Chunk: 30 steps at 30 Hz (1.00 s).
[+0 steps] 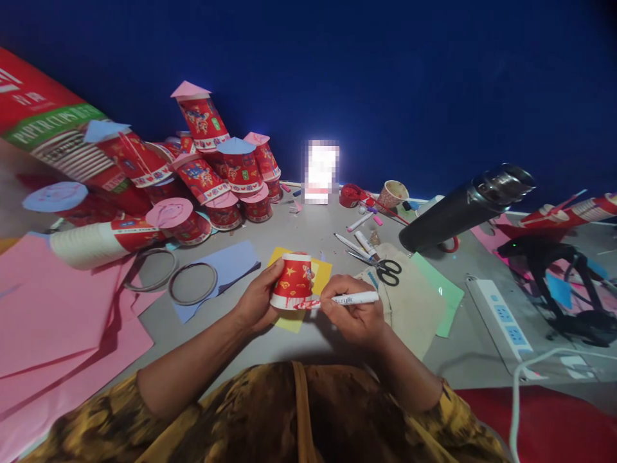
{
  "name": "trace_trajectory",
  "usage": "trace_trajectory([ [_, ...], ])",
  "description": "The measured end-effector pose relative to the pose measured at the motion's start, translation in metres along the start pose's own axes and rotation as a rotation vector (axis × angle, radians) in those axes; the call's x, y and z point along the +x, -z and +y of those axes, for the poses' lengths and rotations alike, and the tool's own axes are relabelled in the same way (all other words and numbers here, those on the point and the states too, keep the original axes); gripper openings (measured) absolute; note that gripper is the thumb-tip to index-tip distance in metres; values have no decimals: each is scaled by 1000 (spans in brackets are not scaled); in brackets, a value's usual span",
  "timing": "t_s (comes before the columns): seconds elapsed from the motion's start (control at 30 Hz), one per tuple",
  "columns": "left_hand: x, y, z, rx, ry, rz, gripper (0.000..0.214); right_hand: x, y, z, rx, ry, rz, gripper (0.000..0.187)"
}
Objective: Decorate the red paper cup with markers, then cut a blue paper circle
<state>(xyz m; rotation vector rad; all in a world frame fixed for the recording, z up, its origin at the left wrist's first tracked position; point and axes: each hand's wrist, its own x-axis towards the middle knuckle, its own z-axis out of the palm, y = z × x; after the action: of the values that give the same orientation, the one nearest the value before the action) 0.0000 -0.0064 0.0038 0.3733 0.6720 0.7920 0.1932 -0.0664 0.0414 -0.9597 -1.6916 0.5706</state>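
Colouring the lower edge of a red paper cup (293, 280) with a marker (351, 298).

The left hand (258, 302) is closed around the cup and holds it upside down, just above a yellow sheet (322, 273) in the middle of the counter (308, 225). The right hand (354, 315) grips the white marker, and its red tip touches the wide rim of the cup. Red colour shows on the rim near the tip; the far side of the rim is hidden. A pile of similar cups with paper discs on top (226, 173) lies at the back left, so I judge that many pieces are done and this one is in the middle of work.
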Motion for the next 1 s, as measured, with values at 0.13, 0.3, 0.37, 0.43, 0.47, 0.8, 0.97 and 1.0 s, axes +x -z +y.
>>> trace_trajectory([
  [0.13,-1,-4,1,-7,28,38,45,0,1,1,4,12,43,11],
  [0.3,-1,-6,1,12,46,63,44,1,1,0,16,11,10,13],
  [0.37,0,-5,1,14,21,55,42,1,1,0,-3,28,27,11],
  [0.43,0,-4,0,18,-13,42,40,1,0,-1,-22,37,3,11],
  [0.47,0,-4,-1,24,-29,36,40,1,0,-1,-25,37,-19,11],
  [0.8,-4,-5,-1,65,-66,84,38,3,-6,-1,-23,83,24,11],
  [0.97,-6,-9,4,21,-33,137,38,1,-9,2,-59,74,64,11],
  [1.0,-6,-10,5,9,-16,162,37,0,-9,3,-70,68,60,11],
])
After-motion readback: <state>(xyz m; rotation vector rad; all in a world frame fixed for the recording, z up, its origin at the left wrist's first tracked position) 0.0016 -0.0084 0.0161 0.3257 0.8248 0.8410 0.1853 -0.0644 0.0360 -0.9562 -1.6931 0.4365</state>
